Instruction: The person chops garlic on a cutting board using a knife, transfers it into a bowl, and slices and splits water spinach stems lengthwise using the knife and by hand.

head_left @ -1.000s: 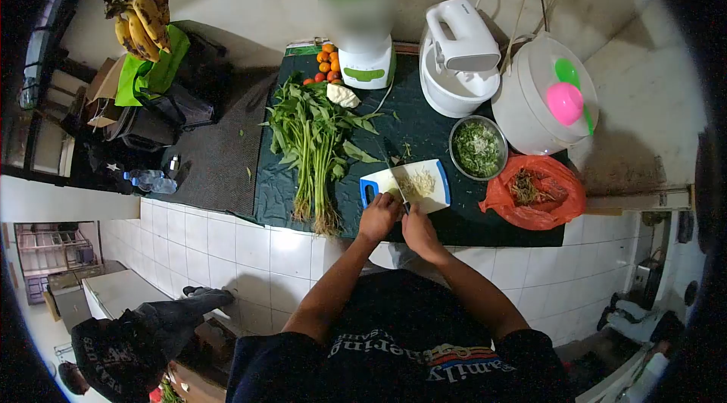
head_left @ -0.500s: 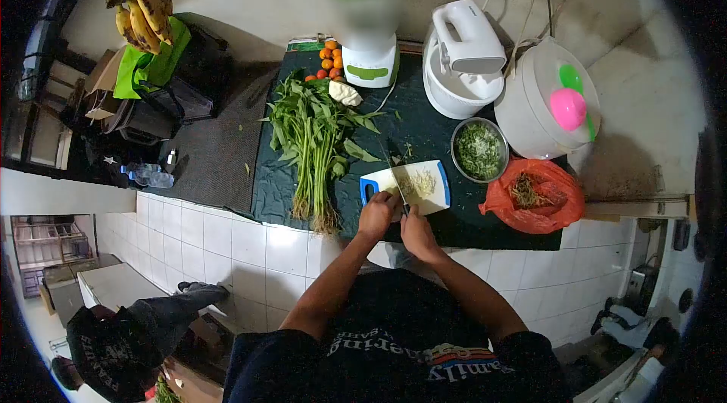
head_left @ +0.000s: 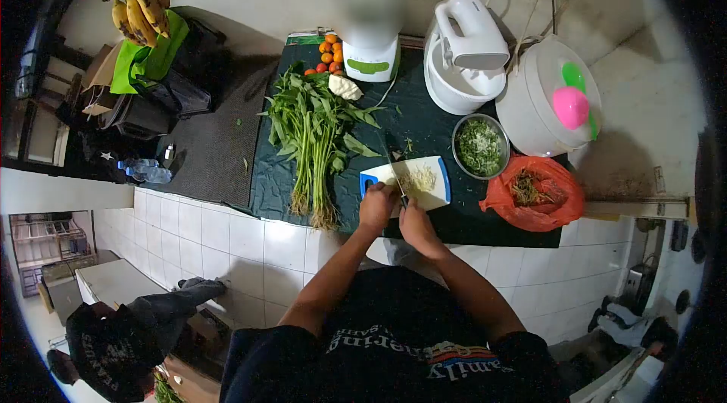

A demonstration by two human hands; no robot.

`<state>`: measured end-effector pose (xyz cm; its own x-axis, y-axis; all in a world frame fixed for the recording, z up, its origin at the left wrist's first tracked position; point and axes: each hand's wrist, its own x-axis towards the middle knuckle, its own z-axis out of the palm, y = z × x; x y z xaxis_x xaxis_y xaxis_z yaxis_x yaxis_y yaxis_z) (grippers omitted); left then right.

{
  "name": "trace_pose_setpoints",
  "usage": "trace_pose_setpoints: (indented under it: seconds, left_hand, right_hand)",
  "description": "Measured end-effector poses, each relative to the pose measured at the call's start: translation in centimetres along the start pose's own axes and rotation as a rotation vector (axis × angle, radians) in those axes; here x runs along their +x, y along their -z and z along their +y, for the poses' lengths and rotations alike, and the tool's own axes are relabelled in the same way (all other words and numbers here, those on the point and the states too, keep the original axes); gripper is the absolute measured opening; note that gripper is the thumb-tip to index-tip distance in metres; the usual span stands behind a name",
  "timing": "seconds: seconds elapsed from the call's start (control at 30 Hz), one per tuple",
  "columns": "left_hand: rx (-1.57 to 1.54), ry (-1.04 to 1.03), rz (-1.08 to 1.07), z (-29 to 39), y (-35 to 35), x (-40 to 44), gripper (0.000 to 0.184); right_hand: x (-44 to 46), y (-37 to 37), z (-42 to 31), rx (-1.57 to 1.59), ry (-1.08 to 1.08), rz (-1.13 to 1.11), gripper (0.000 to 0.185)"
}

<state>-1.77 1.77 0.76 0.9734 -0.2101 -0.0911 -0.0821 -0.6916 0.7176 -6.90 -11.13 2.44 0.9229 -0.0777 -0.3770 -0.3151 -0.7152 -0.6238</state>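
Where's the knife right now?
In the head view, the knife is in the right hand, its blade over the cutting board, beside the left hand.

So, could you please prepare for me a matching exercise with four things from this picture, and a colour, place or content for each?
1. Bowl
2. Knife
3. Bag
4. Board

A. White with blue ends
B. Contains chopped greens
C. Orange-red
D. In the right hand

Pairs: 1-B, 2-D, 3-C, 4-A
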Motion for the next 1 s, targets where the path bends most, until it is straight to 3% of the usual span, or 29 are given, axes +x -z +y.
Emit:
trace_pose_setpoints:
  seconds: [0.4,0.6,1.0]
  left_hand:
    - [0.12,-0.197,0.025,-0.7,-0.1,-0.5,0.011]
    - [0.029,-0.119,-0.007,-1.1,-0.1,-0.5,0.016]
    - [-0.049,-0.027,0.015,-1.0,-0.1,0.5,0.014]
  right_hand:
    - [-1.1,-0.2,-0.2,-0.048,0.046,0.02,0.031]
    - [0.6,0.2,-0.4,-0.051,0.027,-0.005,0.039]
    - [0.1,-0.6,-0.7,-0.019,-0.013,0.003,0.03]
